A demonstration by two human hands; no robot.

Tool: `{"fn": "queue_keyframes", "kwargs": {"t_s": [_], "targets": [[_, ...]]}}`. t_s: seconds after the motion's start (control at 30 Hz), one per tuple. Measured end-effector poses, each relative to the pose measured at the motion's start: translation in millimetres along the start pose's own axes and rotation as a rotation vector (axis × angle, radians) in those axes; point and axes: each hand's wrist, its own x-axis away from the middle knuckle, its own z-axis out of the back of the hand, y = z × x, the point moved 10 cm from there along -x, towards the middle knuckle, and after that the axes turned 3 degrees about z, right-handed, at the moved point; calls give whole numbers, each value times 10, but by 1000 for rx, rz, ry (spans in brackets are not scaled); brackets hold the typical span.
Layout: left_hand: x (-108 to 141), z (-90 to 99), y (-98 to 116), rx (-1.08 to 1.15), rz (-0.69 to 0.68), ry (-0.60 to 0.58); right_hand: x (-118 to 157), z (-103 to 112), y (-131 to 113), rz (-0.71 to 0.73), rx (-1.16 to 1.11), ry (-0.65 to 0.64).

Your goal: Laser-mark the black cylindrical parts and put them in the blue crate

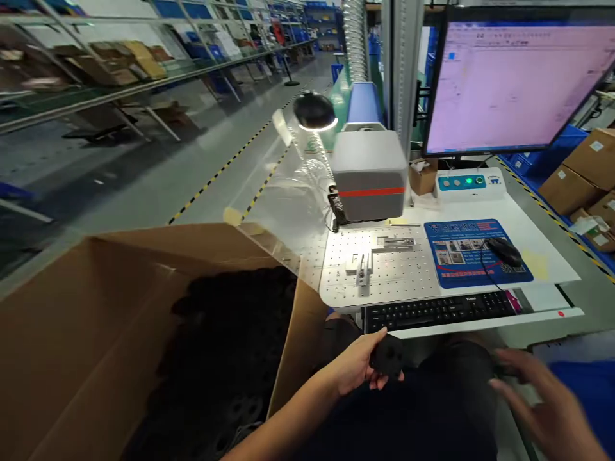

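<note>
Black part (pixel 388 356), one, in left fingers (pixel 379 383)

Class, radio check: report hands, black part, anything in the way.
Left hand gripping black part. Right hand blurred, grip unclear. Keyboard between part and perforated plate.

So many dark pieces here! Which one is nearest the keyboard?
The dark piece in the left hand, close to the near edge of the keyboard. The other dark pieces I can make out lie heaped in the cardboard box, farther left.
</note>
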Motion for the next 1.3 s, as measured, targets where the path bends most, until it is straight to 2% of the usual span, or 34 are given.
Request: {"fn": "queue_keyframes", "kwargs": {"t_s": [0.1, 0.17, 0.27, 0.33, 0.4, 0.43, 0.5, 0.53, 0.57, 0.67, 0.73, 0.77, 0.83, 0.9, 1.0, 1.13, 1.3], "targets": [[122, 105, -152, -45, -2, 20, -327, -899, -959, 222, -185, -268], [218, 263, -246, -71, -25, 103, -407, -1373, -1441, 284, -301, -408], [380, 521, -377, -113, -53, 232, -427, -1844, -1874, 287, -469, -517], [475, 585, -437, -106, -79, 197, -450, -2021, -1996, 271, -540, -549], [584, 612, -440, -77, -131, 96, -566, -2082, -1982, 236, -557, -533], [655, 690, -421, -95, -162, 92, -677, -2066, -1920, 205, -541, -496], [845, 1086, -349, -207, -216, 261, -995, -1944, -1674, 94, -458, -357], [1015, 1458, -277, -324, -236, 502, -1179, -1850, -1509, 24, -395, -272], [1187, 1796, -214, -384, -248, 674, -1361, -1749, -1334, -48, -328, -190], [1669, 2803, -37, -529, -246, 1055, -1841, -1509, -883, -212, -154, -5], [1979, 3456, 5, -619, -133, 1304, -2087, -1504, -721, -247, -99, 29], [2109, 3725, 18, -663, -78, 1398, -2185, -1554, -680, -249, -85, 21], [2286, 4131, 41, -759, 1, 1521, -2333, -1718, -664, -239, -74, -15], [2331, 4385, 55, -871, 45, 1565, -2435, -1897, -714, -211, -72, -46], [2187, 4589, 54, -1035, 75, 1529, -2543, -2100, -810, -171, -66, -67], [1974, 4746, 25, -1165, 111, 1505, -2621, -2245, -826, -182, -49, -73], [1920, 4856, -19, -1234, 126, 1546, -2616, -2303, -848, -152, -60, -16]]}}
